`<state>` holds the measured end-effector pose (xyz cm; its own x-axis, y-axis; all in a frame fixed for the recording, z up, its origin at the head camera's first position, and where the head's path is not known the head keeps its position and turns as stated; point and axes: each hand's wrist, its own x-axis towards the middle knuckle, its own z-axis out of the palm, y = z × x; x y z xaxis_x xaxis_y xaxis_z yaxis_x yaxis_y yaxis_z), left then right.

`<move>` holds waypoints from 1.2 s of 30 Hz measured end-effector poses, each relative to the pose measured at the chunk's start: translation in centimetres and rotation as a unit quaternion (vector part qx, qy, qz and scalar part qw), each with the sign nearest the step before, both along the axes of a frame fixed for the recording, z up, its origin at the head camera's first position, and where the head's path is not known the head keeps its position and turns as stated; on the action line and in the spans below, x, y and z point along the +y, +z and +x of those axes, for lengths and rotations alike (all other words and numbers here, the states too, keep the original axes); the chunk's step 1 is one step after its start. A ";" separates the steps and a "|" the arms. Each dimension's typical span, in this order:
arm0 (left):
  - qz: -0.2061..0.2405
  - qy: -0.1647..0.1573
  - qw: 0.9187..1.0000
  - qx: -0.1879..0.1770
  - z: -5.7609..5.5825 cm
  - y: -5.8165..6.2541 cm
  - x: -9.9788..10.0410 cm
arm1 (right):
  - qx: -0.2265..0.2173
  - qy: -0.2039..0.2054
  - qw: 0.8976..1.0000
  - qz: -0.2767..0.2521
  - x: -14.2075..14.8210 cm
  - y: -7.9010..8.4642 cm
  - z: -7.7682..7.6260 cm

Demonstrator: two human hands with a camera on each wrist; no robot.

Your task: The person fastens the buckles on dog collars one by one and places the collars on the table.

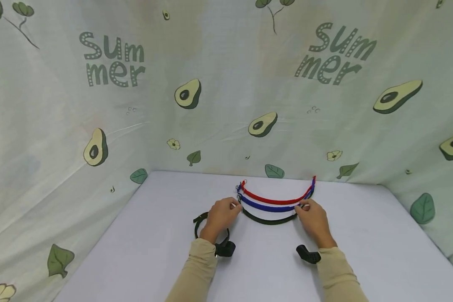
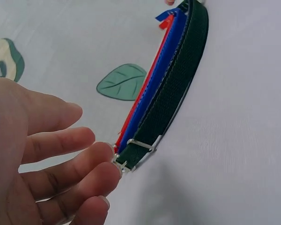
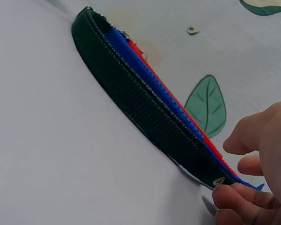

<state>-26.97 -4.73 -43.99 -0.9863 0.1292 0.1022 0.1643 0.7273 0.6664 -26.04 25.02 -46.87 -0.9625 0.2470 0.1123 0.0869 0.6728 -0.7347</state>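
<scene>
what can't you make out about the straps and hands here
- Fourth strap, head view: mostly hidden under the left hand and wrist.
- Green strap end, right wrist view: covered by right hand fingertips.
- Red strap, left wrist view: mostly hidden behind the blue strap.

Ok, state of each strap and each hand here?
Green strap: curved on the table, both ends held.
Blue strap: curved, lying free.
Red strap: curved, farthest back.
Fourth strap: looped beside left wrist.
Left hand: pinching the buckle end.
Right hand: pinching the other end.
</scene>
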 end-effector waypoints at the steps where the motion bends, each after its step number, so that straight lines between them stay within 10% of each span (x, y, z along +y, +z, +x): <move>1: -0.002 -0.002 1.000 0.000 -0.1 0.0 0.2 | 0.004 -0.001 1.000 0.002 0.1 -0.1 0.0; 36: -0.081 -0.052 0.995 0.038 -0.1 -2.4 3.1 | 0.032 -0.020 0.998 0.041 0.7 -0.6 0.0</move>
